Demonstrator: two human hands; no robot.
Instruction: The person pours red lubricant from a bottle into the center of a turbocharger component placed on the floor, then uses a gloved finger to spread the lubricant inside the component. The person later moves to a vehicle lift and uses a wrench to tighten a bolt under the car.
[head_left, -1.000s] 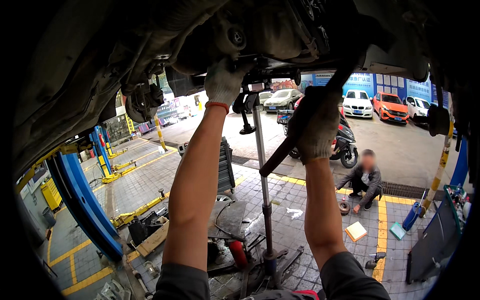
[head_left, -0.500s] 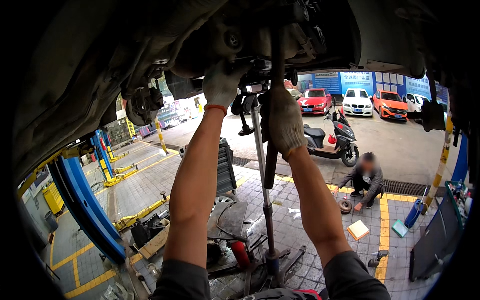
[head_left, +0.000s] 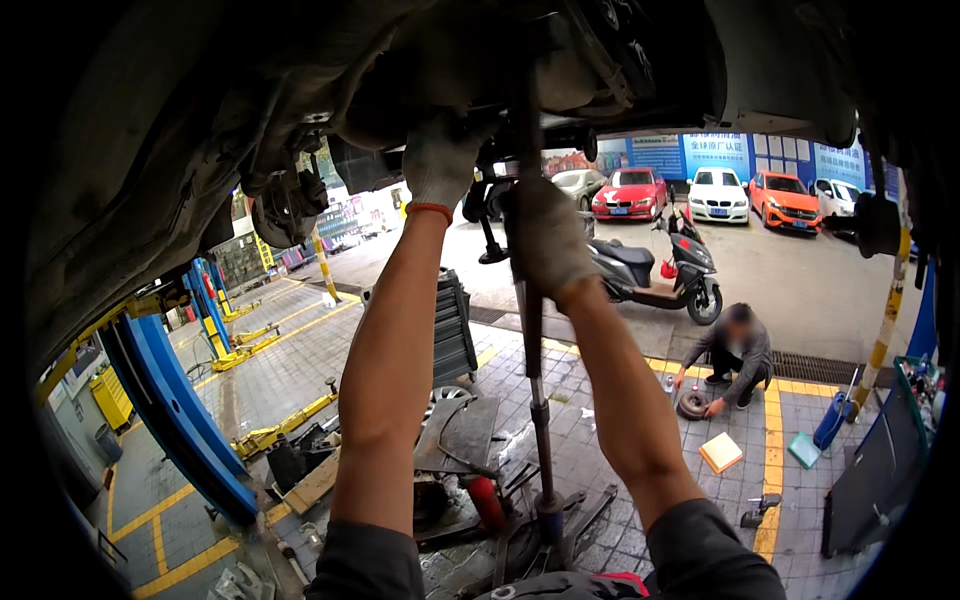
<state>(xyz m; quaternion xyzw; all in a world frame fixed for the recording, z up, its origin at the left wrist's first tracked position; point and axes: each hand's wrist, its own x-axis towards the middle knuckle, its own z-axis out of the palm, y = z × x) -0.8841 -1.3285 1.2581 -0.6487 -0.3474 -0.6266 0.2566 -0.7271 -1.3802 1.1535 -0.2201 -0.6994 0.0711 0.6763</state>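
Overhead is the dark underside of a raised car [head_left: 400,60]. My left hand [head_left: 438,165], in a light work glove, reaches up against it. Its fingers curl in shadow around a part I cannot make out. My right hand [head_left: 552,232], gloved too and blurred by motion, is wrapped round a long dark bar [head_left: 532,130]. The bar stands nearly upright, its top end blurred among the underbody parts and its lower end below my fist. Just behind it rises a transmission jack [head_left: 541,430] with a silver post, its head close under the car between my hands.
A person [head_left: 738,350] crouches at the right over a round part [head_left: 692,405]. Nearby lie an orange-edged filter [head_left: 720,453] and a green-edged one [head_left: 803,450]. A scooter [head_left: 660,265] stands behind. Left is a blue lift post [head_left: 175,410]; a red cylinder [head_left: 485,500] sits by the jack base.
My right hand and the bar have shifted left and slightly down, the bar now overlapping the jack post. My left hand stays in nearly the same place. The view has tilted slightly.
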